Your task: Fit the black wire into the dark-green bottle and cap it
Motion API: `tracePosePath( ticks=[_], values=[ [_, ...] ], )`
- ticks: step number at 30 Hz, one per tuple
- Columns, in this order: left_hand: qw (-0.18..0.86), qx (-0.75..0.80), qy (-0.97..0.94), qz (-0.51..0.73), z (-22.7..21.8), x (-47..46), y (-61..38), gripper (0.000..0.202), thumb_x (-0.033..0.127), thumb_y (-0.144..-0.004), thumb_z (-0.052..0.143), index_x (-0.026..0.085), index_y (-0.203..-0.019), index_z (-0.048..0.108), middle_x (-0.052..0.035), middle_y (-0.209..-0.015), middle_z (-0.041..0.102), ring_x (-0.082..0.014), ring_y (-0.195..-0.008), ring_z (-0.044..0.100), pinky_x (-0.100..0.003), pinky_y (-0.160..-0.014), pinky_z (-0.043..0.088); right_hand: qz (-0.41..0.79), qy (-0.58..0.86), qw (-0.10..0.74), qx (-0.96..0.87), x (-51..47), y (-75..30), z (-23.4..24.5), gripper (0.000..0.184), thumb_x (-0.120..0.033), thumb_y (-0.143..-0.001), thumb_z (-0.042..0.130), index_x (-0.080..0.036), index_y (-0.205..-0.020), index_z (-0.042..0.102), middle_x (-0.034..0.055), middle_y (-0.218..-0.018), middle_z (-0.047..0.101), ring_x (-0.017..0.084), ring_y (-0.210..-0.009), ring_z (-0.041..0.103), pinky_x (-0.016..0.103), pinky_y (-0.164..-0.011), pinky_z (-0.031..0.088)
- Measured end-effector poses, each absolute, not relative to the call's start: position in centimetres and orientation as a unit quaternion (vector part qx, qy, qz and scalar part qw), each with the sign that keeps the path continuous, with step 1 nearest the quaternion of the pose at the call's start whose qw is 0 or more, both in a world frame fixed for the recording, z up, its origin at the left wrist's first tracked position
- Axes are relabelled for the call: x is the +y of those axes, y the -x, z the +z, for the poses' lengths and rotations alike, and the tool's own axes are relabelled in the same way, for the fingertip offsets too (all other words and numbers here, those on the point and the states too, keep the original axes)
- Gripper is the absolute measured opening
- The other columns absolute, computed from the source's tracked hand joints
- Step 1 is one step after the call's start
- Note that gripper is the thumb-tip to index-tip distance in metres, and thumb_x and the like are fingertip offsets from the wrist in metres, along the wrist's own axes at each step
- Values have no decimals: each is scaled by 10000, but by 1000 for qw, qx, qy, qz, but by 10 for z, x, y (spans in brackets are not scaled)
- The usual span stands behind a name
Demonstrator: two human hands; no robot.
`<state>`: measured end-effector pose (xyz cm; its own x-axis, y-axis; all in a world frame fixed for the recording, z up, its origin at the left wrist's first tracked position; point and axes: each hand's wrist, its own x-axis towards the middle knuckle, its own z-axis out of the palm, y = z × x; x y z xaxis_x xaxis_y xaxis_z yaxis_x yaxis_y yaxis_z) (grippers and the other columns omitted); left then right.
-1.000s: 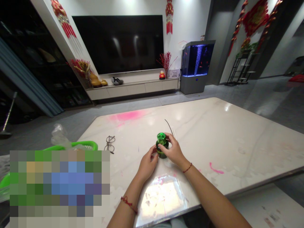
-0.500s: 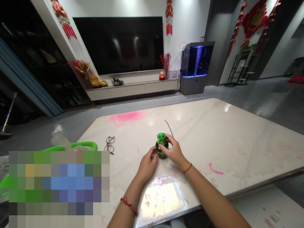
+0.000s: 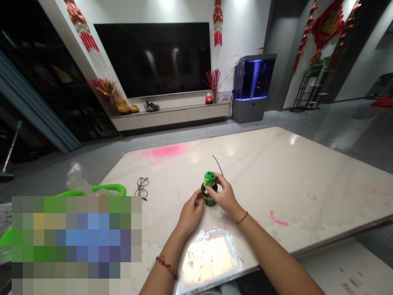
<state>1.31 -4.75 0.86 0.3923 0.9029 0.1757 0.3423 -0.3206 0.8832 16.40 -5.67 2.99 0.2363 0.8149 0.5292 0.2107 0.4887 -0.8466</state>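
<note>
- I am having the left hand (image 3: 192, 211) grasp the dark green jar (image 3: 209, 200) from its left side, its fingers and thumb bending around the wall.
- I am having the right hand (image 3: 225, 194) grip the shiny green cap (image 3: 209, 180), thumb in front, fingers curling around the right side.
- The jar is standing on the pale table (image 3: 270, 164), between the two hands and near the front edge; the cap is sitting at its mouth, leaning slightly. From here I am not managing to tell whether the two are touching.
- The right hand is covering part of the jar's right side, so I am losing that stretch from sight.
- A thin black cord (image 3: 218, 164) is lying just beyond the right hand.
- A pair of glasses (image 3: 141, 187) is resting left of the hands, well apart from the jar.
- A green basket (image 3: 121, 189) is occupying the left side, a clear plastic bag (image 3: 76, 176) poking above its rim; a blurred block is hiding the rest from me.
- A pink strip (image 3: 278, 219) is lying right of the right forearm, and a pink stain (image 3: 166, 150) is marking the far edge.
- Beyond the table, I am seeing a television (image 3: 156, 59) and a fish tank (image 3: 255, 80).
</note>
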Motion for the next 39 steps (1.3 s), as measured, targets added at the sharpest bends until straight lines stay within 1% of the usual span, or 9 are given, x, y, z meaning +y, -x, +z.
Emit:
tracePosePath(
  ticks=[8, 17, 22, 29, 39],
  values=[
    [401, 425, -732, 350, 8, -47, -13, 439, 243, -816, 472, 204, -1253, 450, -80, -1246, 561, -194, -1121, 541, -353, -958, 420, 219, 462, 647, -566, -56, -165, 30, 410, -253, -682, 636, -183, -1077, 548, 72, -1049, 628, 201, -984, 581, 356, -903, 462],
    [405, 426, -730, 349, 8, -46, -13, 440, 245, -809, 477, 213, -1247, 459, -71, -1248, 562, -197, -1140, 528, -357, -967, 411, 207, 455, 667, -553, -54, -169, 29, 390, -279, -693, 633, -191, -1064, 553, 68, -1035, 627, 200, -959, 586, 360, -886, 474],
    [405, 432, -726, 349, 8, -46, -13, 447, 243, -806, 480, 216, -1252, 457, -66, -1247, 563, -198, -1136, 531, -350, -959, 415, 208, 457, 667, -551, -51, -172, 27, 385, -262, -691, 627, -189, -1061, 549, 66, -1035, 625, 201, -967, 583, 366, -905, 466],
    [398, 430, -732, 347, 10, -48, -14, 438, 245, -812, 476, 219, -1249, 456, -65, -1243, 567, -195, -1121, 543, -347, -951, 420, 212, 470, 670, -534, -50, -176, 27, 396, -268, -689, 629, -180, -1065, 543, 78, -1033, 624, 206, -961, 583, 372, -893, 469],
    [399, 428, -732, 350, 7, -46, -13, 440, 249, -806, 484, 223, -1244, 464, -67, -1238, 570, -201, -1125, 540, -354, -945, 424, 185, 482, 661, -544, -48, -188, 30, 377, -259, -692, 624, -180, -1053, 547, 73, -1008, 629, 202, -931, 590, 373, -875, 473]
  ],
)
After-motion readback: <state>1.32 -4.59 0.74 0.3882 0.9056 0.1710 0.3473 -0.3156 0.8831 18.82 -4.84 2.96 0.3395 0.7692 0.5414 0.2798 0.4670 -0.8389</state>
